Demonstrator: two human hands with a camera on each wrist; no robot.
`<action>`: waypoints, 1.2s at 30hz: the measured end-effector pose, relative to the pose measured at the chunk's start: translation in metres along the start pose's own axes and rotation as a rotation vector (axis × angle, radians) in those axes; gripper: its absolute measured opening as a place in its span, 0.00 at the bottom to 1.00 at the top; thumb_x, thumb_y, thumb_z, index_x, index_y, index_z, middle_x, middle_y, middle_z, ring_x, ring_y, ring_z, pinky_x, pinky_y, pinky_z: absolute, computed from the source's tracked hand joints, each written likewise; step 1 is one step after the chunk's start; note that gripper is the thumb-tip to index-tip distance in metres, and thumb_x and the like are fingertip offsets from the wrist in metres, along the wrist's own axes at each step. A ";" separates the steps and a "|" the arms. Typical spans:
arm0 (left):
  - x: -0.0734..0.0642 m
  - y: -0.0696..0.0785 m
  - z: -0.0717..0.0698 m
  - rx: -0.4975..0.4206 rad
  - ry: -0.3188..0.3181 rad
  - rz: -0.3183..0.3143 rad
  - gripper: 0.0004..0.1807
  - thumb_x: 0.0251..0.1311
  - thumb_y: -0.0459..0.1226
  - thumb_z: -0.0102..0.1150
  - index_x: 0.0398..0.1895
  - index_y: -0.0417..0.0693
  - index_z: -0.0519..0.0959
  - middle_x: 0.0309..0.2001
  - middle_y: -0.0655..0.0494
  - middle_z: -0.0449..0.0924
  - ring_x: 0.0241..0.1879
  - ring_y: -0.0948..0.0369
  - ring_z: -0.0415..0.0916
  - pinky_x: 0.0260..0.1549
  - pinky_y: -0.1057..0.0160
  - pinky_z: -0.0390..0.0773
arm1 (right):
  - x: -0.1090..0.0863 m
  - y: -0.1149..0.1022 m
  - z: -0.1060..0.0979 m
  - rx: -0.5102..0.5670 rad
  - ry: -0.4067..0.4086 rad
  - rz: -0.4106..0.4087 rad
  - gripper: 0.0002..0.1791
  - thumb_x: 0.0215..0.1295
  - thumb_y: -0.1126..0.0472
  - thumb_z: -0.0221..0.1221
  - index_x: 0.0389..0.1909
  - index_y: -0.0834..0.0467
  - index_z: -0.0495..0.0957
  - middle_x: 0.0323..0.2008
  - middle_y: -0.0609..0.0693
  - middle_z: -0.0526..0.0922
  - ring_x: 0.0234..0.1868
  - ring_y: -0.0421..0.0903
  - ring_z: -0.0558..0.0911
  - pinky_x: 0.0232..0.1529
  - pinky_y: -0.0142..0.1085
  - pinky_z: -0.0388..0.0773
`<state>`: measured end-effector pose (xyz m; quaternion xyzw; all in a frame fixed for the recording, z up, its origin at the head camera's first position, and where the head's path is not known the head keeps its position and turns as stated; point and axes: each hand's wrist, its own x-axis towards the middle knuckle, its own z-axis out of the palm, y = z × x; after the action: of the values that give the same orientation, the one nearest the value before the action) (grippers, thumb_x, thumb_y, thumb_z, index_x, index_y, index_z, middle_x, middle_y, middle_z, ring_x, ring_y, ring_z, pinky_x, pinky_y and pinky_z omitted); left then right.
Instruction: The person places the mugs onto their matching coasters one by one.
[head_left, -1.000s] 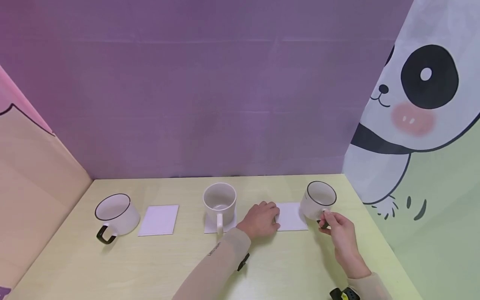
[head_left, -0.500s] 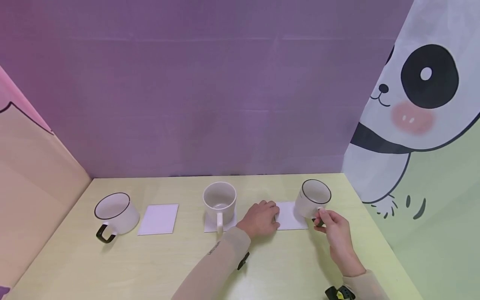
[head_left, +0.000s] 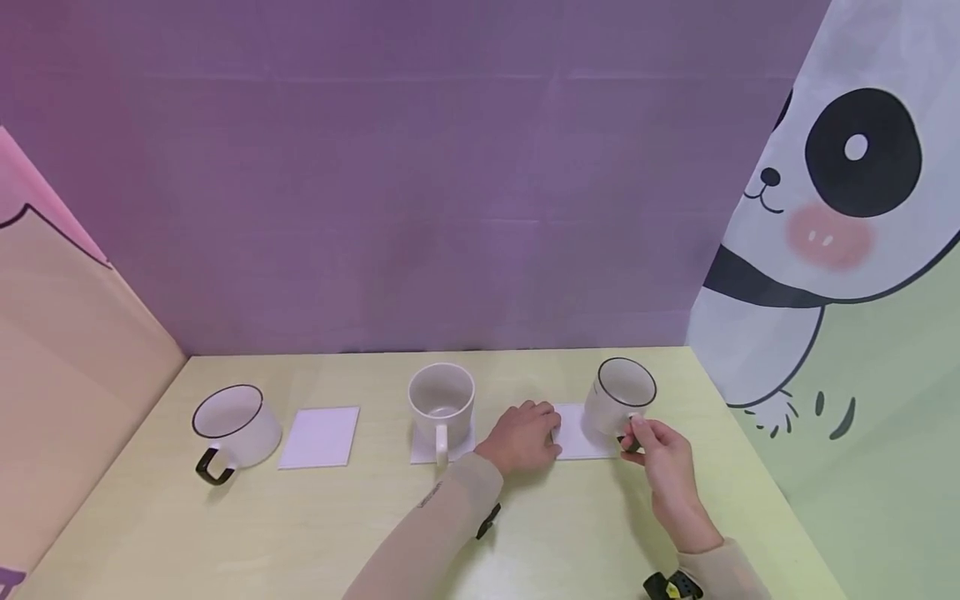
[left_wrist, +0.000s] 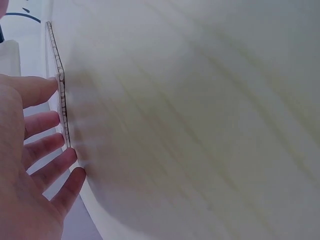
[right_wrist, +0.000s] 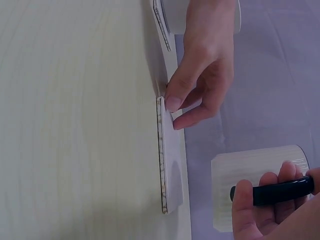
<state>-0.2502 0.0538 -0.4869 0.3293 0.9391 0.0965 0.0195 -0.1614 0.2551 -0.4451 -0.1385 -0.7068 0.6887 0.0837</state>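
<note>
My right hand (head_left: pixel 670 479) grips the black-ended handle of a white mug (head_left: pixel 618 404) with a dark rim. In the right wrist view the mug's base (right_wrist: pixel 214 195) is raised, apart from the white square coaster (head_left: pixel 573 442) that it partly covers in the head view. My left hand (head_left: pixel 522 440) rests at that coaster's left edge. Seen from the left wrist, thumb and fingertips (left_wrist: pixel 67 157) lie spread along the edge without wrapping it. A plain white mug (head_left: pixel 440 400) stands on another coaster (head_left: pixel 422 450), its handle toward me.
At the left, a wider dark-rimmed mug (head_left: pixel 238 429) with a black-ended handle stands on the pale wooden table (head_left: pixel 262 542). A bare white coaster (head_left: pixel 319 437) lies beside it. A purple cloth (head_left: pixel 390 183) closes the back; printed panels stand at both sides.
My right hand has carried the dark-rimmed mug leftward, further over the right coaster. The left hand has stayed at the coaster's edge.
</note>
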 end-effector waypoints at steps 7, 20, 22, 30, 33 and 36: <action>-0.001 0.001 0.000 -0.008 0.004 0.003 0.12 0.66 0.50 0.62 0.44 0.55 0.78 0.57 0.62 0.76 0.52 0.59 0.71 0.49 0.58 0.74 | -0.001 0.000 0.007 0.014 -0.001 0.004 0.15 0.79 0.61 0.52 0.40 0.71 0.77 0.27 0.48 0.78 0.34 0.42 0.79 0.43 0.38 0.84; -0.002 0.000 0.002 -0.008 0.015 0.004 0.11 0.66 0.50 0.62 0.43 0.55 0.78 0.58 0.61 0.76 0.54 0.59 0.72 0.50 0.58 0.74 | 0.001 -0.004 0.016 0.048 0.005 -0.015 0.15 0.78 0.62 0.53 0.38 0.72 0.77 0.25 0.48 0.78 0.33 0.41 0.80 0.41 0.38 0.84; -0.002 0.000 0.001 -0.007 0.012 0.004 0.11 0.66 0.50 0.62 0.43 0.55 0.78 0.58 0.61 0.76 0.54 0.58 0.72 0.50 0.58 0.74 | 0.000 -0.004 0.016 0.043 0.000 -0.015 0.15 0.79 0.61 0.52 0.38 0.72 0.77 0.26 0.48 0.78 0.33 0.41 0.79 0.41 0.38 0.84; -0.003 0.001 -0.001 -0.006 0.008 0.004 0.12 0.67 0.50 0.61 0.45 0.55 0.78 0.59 0.60 0.76 0.55 0.58 0.72 0.51 0.57 0.74 | 0.000 -0.004 0.018 0.019 -0.011 -0.008 0.16 0.79 0.60 0.53 0.40 0.72 0.77 0.27 0.49 0.78 0.34 0.42 0.79 0.40 0.36 0.83; -0.002 0.000 -0.001 -0.004 0.012 0.005 0.13 0.67 0.50 0.61 0.46 0.55 0.78 0.59 0.61 0.76 0.54 0.58 0.72 0.51 0.57 0.74 | 0.000 -0.004 0.021 0.001 -0.012 -0.011 0.17 0.79 0.60 0.53 0.41 0.73 0.77 0.27 0.49 0.78 0.34 0.41 0.78 0.39 0.36 0.83; -0.002 0.000 0.001 -0.002 0.023 0.006 0.13 0.66 0.50 0.61 0.47 0.55 0.79 0.58 0.61 0.76 0.53 0.59 0.72 0.49 0.58 0.74 | 0.000 -0.003 0.023 -0.009 -0.014 -0.014 0.17 0.79 0.60 0.53 0.41 0.73 0.77 0.27 0.49 0.78 0.34 0.41 0.79 0.39 0.36 0.83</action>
<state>-0.2484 0.0527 -0.4876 0.3312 0.9381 0.1014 0.0088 -0.1688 0.2327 -0.4432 -0.1289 -0.7115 0.6858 0.0828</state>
